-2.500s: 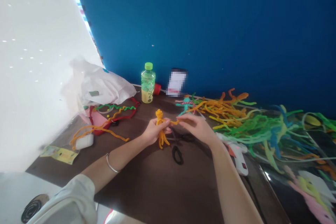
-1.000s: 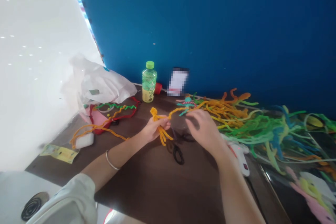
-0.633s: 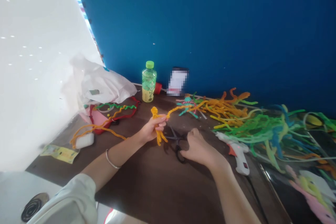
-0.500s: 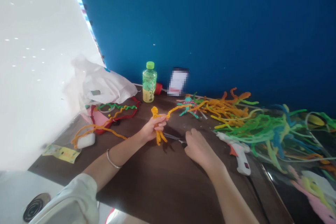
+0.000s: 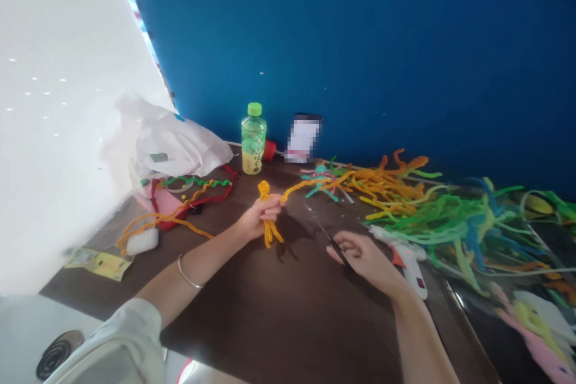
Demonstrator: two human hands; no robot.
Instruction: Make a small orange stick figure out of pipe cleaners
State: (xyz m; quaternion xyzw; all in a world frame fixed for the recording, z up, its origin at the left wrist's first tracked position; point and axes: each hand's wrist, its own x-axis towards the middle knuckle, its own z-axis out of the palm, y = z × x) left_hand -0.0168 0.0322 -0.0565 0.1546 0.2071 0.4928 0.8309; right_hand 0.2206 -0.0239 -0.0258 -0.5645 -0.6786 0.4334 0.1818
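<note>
While the orange pipe-cleaner figure (image 5: 266, 192) is pinched upright at its middle between thumb & fingers of the left hand (image 5: 257, 220), it is held just above the dark brown table (image 5: 279, 312), approx. at the centre of the view. Its knotted head is seen above the grip, its looped legs hang below, & one long orange strand is stretched from it to the right, toward the heap. The right hand (image 5: 366, 255) is kept apart from the figure, lower & to the right, w/ fingers curled shut round the handles of the dark thin-bladed scissors (image 5: 321, 227). The blades are pointed up & left toward the figure, tips short of it; whether they are parted cannot be told.

A thin silver bangle (image 5: 183, 264) is worn on the left wrist. A white hot-glue gun (image 5: 407, 261) lies just beside the right hand, on its right. Behind it a loose heap of green, orange, yellow & blue pipe cleaners (image 5: 432, 210) is spread over the table's right side. A small teal pipe-cleaner figure (image 5: 320, 177) lies near the heap's left end. A clear green-capped drink bottle (image 5: 253, 139) stands upright at the blue wall (image 5: 360, 42), w/ a crumpled white plastic bag (image 5: 175, 144) to its left.
</note>
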